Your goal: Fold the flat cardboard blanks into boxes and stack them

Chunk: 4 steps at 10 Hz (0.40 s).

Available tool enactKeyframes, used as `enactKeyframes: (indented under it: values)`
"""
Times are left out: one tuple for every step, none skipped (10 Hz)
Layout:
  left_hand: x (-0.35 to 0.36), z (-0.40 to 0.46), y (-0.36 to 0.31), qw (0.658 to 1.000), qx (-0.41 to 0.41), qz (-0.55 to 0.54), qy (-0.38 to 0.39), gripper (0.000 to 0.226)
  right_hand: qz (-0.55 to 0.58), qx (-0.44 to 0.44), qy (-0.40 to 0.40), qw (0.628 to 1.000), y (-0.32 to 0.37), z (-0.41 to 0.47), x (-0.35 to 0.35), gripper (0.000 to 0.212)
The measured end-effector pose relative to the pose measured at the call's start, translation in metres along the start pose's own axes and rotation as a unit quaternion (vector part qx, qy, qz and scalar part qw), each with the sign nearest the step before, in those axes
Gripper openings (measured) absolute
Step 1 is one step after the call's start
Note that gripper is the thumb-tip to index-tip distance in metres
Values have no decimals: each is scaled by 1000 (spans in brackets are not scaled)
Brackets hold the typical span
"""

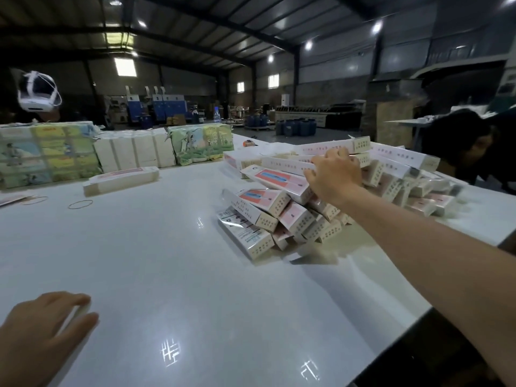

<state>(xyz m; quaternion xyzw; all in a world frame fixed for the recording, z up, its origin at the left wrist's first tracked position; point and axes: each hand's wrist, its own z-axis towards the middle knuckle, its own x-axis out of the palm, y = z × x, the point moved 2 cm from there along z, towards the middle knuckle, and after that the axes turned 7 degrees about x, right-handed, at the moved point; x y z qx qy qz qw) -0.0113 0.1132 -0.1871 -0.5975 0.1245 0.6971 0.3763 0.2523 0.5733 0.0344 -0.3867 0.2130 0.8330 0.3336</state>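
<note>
A loose pile of folded pink-and-white boxes [268, 208] lies on the right half of the white table [173, 275]. My right hand [332, 177] reaches over the top of the pile. Its fingers and thumb are curled round a long white folded box [287, 165] lying across the pile. My left hand [42, 328] rests at the near left on the table, fingers relaxed. A pale edge shows under its fingertips, and I cannot tell what it is. One more folded box [120, 181] lies alone at the far left.
Wrapped bundles of printed stock [47, 155] and white bundles [134, 152] line the far edge. Rubber bands [80, 204] lie at the left. A person with a headset [37, 92] stands far left, and another person [458, 146] leans in at the right. The table's corner edge [418, 311] runs near right.
</note>
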Motion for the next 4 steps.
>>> enactKeyframes:
  values:
    - [0, -8, -18, 997, 31, 18, -74, 39, -14, 2, 2, 1000, -1, 0, 1, 36]
    - [-32, -28, -40, 997, 6, 7, -71, 49, -11, 18, 26, 999, -1, -2, -1, 37]
    - [-63, -46, -80, 997, -7, 11, -79, 46, -7, 8, 8, 1000, 4, -7, -9, 36]
    - [-67, -47, -102, 998, -7, 4, -63, 30, 75, 13, -27, 997, 3, -19, -31, 42]
